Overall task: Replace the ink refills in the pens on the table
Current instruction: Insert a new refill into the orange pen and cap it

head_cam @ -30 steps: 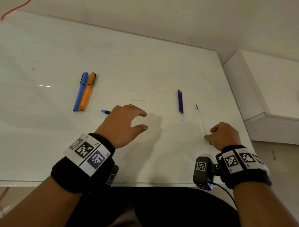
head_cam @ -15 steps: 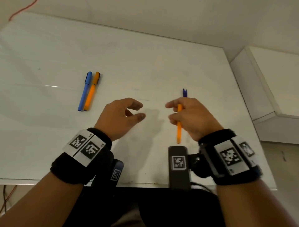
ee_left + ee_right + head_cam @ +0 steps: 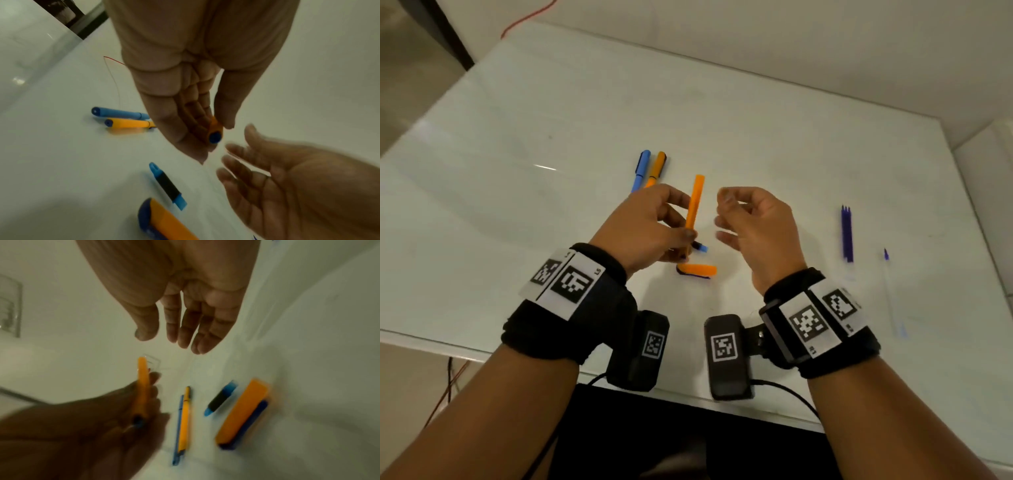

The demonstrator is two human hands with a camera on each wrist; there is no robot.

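L hand (image 3: 643,226) fingers clamp orange barrel (image 3: 694,202); R hand (image 3: 753,222) fingers apart, orange cap (image 3: 697,270) + blue piece (image 3: 701,247) below.

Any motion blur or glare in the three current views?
Head view: mostly sharp; a small glare streak on the table. Left wrist view: right hand smeared by motion, left hand sharper. Right wrist view: orange cap and left hand blurred, dim.

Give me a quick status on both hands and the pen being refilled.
Left hand grips orange pen barrel, upright. Right hand open, empty, beside it. Orange cap and blue-black piece on table below. Purple refills untouched, right. Nothing blocking.
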